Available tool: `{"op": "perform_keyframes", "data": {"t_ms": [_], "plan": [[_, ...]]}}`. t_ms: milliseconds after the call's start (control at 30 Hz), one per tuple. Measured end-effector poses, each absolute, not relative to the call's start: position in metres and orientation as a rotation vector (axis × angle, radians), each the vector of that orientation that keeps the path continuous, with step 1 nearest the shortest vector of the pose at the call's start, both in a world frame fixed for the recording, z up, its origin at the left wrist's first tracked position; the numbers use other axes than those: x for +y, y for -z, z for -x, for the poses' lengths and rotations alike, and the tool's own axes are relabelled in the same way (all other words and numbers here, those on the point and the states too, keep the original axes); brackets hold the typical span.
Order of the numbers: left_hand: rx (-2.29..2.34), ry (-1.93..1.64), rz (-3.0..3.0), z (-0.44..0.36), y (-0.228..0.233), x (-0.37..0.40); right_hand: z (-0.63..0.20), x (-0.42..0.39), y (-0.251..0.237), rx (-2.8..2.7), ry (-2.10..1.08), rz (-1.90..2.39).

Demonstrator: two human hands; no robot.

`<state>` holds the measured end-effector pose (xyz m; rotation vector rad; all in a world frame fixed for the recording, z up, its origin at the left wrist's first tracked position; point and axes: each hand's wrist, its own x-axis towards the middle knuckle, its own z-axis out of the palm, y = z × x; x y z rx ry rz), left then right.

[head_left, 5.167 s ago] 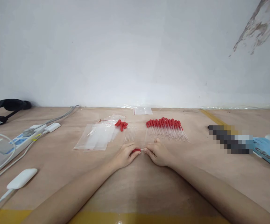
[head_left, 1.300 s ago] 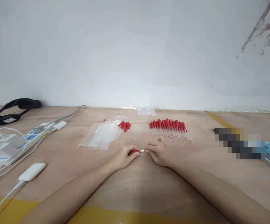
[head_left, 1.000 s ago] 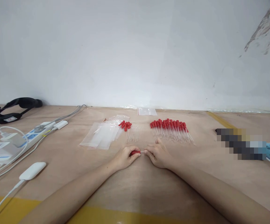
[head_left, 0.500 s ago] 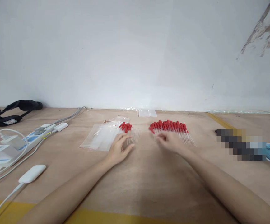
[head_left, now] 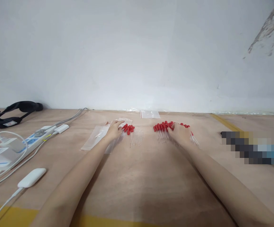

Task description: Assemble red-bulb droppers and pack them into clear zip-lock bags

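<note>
The row of thin transparent tubes (head_left: 137,137) lay on the wooden counter (head_left: 141,186), side by side and pointing toward the person, and everything else was spread around it. Just beyond its left end sat a small heap of loose red caps (head_left: 128,128). The person's left hand (head_left: 114,130) reached in on the far side of that heap from the tubes, its fingers apart close to the caps; whether they touched one could not be told. Beneath and beside that hand, left of the tube row, lay overlapping clear plastic bags (head_left: 92,140). To the right of the tube row stretched a fan of red-topped tubes (head_left: 160,127), and the right hand (head_left: 181,134) was over its middle, covering several of them. Its fingers were bent down among the red tops, mostly hidden, so whether they were clamped on one could not be told. Behind the tube row, near the wall (head_left: 137,56), lay a small bag (head_left: 150,114). Well to the left of the row were a power strip (head_left: 30,139) and a black headset (head_left: 11,121); well to the right, a pixelated dark object (head_left: 246,148).
</note>
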<state>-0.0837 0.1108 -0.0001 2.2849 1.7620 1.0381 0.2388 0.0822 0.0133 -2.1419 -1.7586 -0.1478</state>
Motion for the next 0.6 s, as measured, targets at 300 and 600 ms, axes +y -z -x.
{"op": "perform_keyframes", "data": {"t_ms": [300, 600], "plan": [[1.633, -0.942, -2.408, 0.076, -0.004, 0.125, -0.154, 0.067, -0.013, -2.105, -0.091, 1.837], [1.68, -1.085, -2.293, 0.077, 0.0, 0.125, -0.125, 0.089, -0.011, -2.138, -0.339, 1.959]]}}
